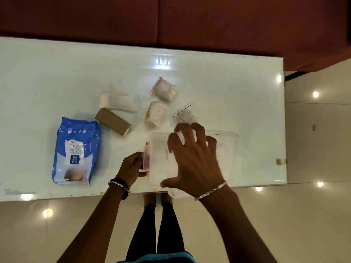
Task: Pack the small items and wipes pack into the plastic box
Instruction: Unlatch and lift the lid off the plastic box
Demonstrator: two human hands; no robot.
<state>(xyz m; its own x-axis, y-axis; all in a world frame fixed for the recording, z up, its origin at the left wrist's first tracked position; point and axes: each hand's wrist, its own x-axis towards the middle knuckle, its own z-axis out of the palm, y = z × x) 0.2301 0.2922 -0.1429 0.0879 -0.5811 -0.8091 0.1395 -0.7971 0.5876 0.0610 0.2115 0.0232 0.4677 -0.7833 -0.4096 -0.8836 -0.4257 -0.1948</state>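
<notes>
White table [228, 88], three zip bags [164, 88], one box [158, 149]

Glossy white table top [57, 73] mirroring lights, translucent frosted plastic box [159, 149], shiny blue plastic-film wipes pack [76, 149], matt brown cardboard box [113, 121], clear crinkled zip bags [164, 89], polished cream floor tiles [313, 215]

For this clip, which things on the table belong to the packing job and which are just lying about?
Job: plastic box; wipes pack; brown box; white box; three small bags.

Lying about: small beige thing at the table edge.
</notes>
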